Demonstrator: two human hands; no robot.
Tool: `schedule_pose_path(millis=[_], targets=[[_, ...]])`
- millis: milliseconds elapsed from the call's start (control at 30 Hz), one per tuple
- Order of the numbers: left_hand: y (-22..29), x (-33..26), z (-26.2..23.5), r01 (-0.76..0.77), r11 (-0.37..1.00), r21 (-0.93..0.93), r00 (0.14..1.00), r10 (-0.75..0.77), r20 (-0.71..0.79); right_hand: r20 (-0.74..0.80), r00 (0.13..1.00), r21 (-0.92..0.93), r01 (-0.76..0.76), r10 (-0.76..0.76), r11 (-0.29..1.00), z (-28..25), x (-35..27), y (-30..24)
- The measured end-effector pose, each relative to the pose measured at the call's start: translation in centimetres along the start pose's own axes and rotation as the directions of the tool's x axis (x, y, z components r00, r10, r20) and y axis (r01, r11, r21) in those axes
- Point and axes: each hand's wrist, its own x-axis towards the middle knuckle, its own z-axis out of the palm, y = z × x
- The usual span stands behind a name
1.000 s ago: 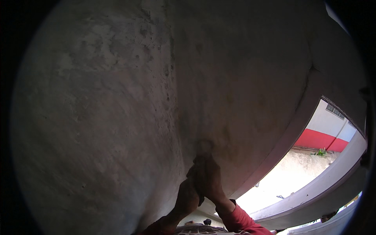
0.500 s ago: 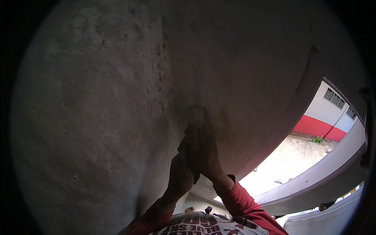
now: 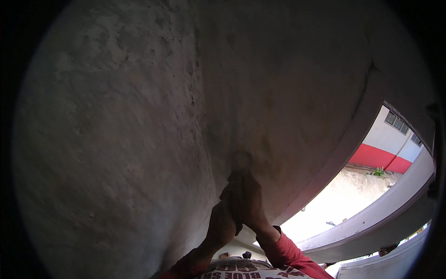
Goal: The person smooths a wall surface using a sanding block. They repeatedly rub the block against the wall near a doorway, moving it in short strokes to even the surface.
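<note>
In the shade, my left hand (image 3: 226, 211) and my right hand (image 3: 249, 200) are pressed together in front of the wall (image 3: 288, 93), fingers closed. Just beyond the fingertips shows the pale, rounded end of a dim object (image 3: 241, 161), close against the wall's surface; its kind is too dark to make out. It seems to be gripped by both hands, though the fingers hide most of it. The wall has brownish stains around that spot. Both forearms are in red sleeves (image 3: 289, 251).
To the left, a rough grey wall (image 3: 107, 139) with patchy plaster meets the stained one at a corner. A window opening on the right has a pale sill (image 3: 367, 222). Beyond it stand a white and red building (image 3: 378, 153) and bright ground (image 3: 334, 195).
Both hands and the pale-ended object have come lower in the picture and slightly right, staying together. The view has also shifted a little against the walls.
</note>
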Motion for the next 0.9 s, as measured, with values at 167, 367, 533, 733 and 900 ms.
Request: schedule_pose_path(millis=[167,367,533,733,900], targets=[[0.2,0.4,-0.7,0.125,0.986,-0.113,0.989,-0.115,0.093,-0.110,0.873,-0.274,0.434,-0.476,0.858,0.2,0.7,-0.1],[0.7,-0.1,-0.8,0.098,0.993,-0.065,0.993,-0.093,0.069,-0.028,0.970,-0.071,0.238,-0.240,0.969,0.0,0.9,-0.2],[0.4,0.1,-1.0,0.113,0.993,-0.039,0.983,-0.106,0.148,-0.069,0.916,-0.263,0.366,-0.395,0.893,0.0,1.0,-0.2],[0.3,0.3,-0.8,-0.045,0.995,0.088,0.997,0.039,0.070,-0.138,0.863,-0.223,0.452,-0.487,0.864,-0.1,1.3,0.2],[1.1,0.2,-1.1,0.153,0.987,-0.049,0.978,-0.144,0.148,-0.111,0.940,-0.134,0.308,-0.323,0.942,0.2,1.4,-0.7]])
